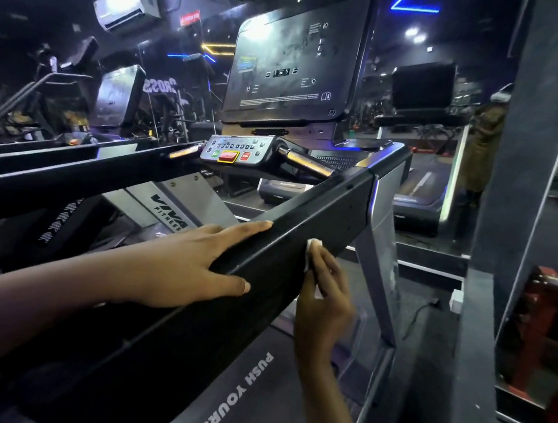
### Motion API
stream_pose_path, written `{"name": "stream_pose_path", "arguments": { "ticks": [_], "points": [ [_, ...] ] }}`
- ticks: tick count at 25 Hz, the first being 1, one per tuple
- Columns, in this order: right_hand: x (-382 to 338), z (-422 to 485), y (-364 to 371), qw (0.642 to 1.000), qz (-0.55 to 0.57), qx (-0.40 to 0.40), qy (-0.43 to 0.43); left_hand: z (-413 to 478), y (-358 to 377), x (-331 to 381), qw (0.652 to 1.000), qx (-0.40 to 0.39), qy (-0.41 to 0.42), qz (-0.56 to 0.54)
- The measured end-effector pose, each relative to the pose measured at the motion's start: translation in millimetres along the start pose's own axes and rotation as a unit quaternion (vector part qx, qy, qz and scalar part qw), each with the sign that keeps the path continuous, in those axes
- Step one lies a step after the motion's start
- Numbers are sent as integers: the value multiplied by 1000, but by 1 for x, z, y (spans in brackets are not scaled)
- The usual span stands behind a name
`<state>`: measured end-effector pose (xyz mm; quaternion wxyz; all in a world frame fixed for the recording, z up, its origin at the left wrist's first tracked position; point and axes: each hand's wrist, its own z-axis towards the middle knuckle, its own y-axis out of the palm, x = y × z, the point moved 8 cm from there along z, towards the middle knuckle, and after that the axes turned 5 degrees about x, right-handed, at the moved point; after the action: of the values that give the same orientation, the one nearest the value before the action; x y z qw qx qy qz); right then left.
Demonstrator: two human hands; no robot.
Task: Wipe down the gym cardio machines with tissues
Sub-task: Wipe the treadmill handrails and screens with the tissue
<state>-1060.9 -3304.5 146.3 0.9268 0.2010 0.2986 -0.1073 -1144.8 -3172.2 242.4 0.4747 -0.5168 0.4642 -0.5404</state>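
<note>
A black treadmill side rail [319, 212] runs diagonally from the lower left up to the console. My left hand [196, 261] lies flat over the rail's top, fingers spread and thumb wrapped on its near face. My right hand [323, 298] presses a white tissue [313, 247] against the rail's outer right side. Only the tissue's upper corner shows above my fingers. The dark console screen [285, 70] and the button panel [239, 150] with red and green keys stand ahead.
The treadmill belt deck [245, 390] reads "PUSH YOURSELF" below the rail. A grey upright post [379, 256] stands right of my hand. A dark wall pillar [512, 201] closes the right side. More treadmills [117, 98] line the left. A person in a coat [485, 136] stands by the mirror.
</note>
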Motion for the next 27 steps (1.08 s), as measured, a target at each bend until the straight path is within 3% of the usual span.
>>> {"name": "stream_pose_path", "arguments": {
  "ticks": [4, 6, 8, 10, 13, 21, 23, 27],
  "points": [
    [59, 38, -2, 993, -74, 27, 89, 2, 0, 2, 1000, 5, 12, -22],
    [58, 49, -7, 990, -104, 21, 91, 2, -1, 5, 999, 15, 21, -20],
    [21, 53, -10, 997, -80, 5, 19, 2, -1, 6, 999, 18, 23, -20],
    [-32, 48, -1, 995, -37, -66, -65, 2, 0, 6, 999, 22, 21, -18],
    [-71, 45, 19, 965, -77, -162, -191, 2, 1, 5, 999, 23, 21, -11],
    [35, 142, 49, 942, -204, -219, -155, 20, 1, 3, 1000, -2, 3, -30],
    [32, 150, 49, 945, -181, -225, -153, 36, 0, 8, 1000, 1, -3, -24],
    [-24, 100, 56, 918, -122, -277, -256, 62, 1, 13, 1000, 9, -7, -9]
  ]
}}
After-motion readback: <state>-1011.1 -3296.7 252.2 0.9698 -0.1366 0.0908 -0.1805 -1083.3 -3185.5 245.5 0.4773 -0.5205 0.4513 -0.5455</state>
